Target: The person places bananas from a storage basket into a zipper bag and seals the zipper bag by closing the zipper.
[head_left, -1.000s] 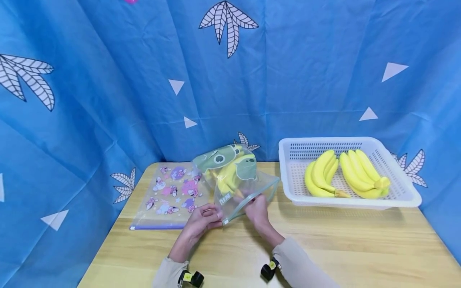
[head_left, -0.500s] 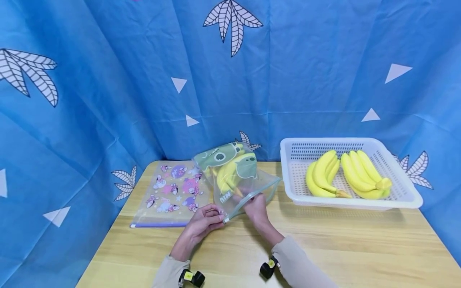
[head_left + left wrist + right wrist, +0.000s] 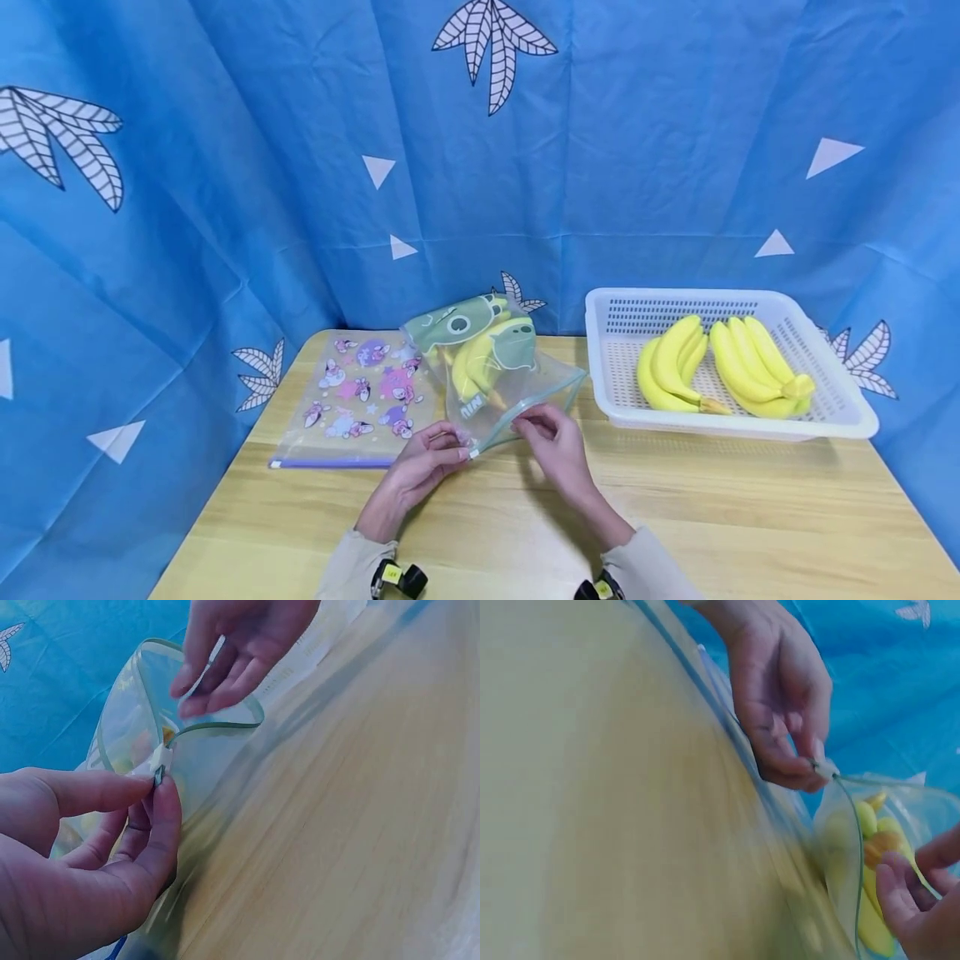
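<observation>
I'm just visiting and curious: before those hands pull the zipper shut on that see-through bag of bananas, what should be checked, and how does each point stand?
1. Left hand pinches the white slider at the end of the zip: ok.
2. Right hand holds the mouth rim of the clear plastic frog-print zip bag: ok.
3. Yellow bananas in the bag lie clear of the zip line: cannot tell.
4. Bag mouth flattened for closing: not ok, it gapes open.
5. Bag rests on the wooden table: ok.
</observation>
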The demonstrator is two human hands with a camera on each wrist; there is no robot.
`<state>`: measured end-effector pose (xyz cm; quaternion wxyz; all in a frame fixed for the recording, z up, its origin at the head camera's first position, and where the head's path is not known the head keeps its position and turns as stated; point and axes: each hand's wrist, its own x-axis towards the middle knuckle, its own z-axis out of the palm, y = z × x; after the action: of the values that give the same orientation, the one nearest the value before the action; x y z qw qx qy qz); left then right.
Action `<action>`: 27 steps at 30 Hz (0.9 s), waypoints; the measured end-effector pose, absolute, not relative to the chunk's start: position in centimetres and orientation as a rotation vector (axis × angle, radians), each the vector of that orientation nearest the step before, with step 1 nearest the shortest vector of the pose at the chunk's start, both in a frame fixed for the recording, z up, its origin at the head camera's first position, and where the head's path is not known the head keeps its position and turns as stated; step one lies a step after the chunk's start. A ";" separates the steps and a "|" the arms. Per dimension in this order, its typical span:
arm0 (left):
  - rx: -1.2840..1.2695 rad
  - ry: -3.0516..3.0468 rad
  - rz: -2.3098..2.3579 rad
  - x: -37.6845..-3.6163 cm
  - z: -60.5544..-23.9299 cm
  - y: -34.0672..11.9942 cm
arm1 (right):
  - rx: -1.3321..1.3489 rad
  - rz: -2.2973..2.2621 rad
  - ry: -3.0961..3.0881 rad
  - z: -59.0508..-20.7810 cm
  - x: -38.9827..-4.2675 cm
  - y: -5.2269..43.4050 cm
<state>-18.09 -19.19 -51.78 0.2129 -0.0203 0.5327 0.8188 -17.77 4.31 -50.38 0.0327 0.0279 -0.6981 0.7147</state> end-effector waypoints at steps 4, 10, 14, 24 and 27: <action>-0.085 1.511 2.283 -18.2 -51.5 -19.0 | 0.117 2.272 -2.214 -50.1 -16.3 4.4; -0.114 1.546 2.294 -18.1 -51.5 -18.7 | 0.102 2.646 -2.186 -50.8 -15.3 3.6; -0.124 1.575 2.299 -17.8 -51.7 -18.7 | 0.010 2.841 -2.041 -51.5 -15.2 3.0; -0.168 1.679 2.275 -17.5 -51.7 -18.3 | -0.179 2.937 -1.796 -51.9 -15.2 1.6; -0.164 1.713 2.245 -17.4 -51.7 -18.2 | -0.207 2.894 -1.798 -52.1 -15.3 1.2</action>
<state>-17.42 -18.23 -51.74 0.1559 -0.0574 0.5983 0.7839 -15.29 1.23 -52.06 -0.1355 -0.0600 -0.5218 0.8401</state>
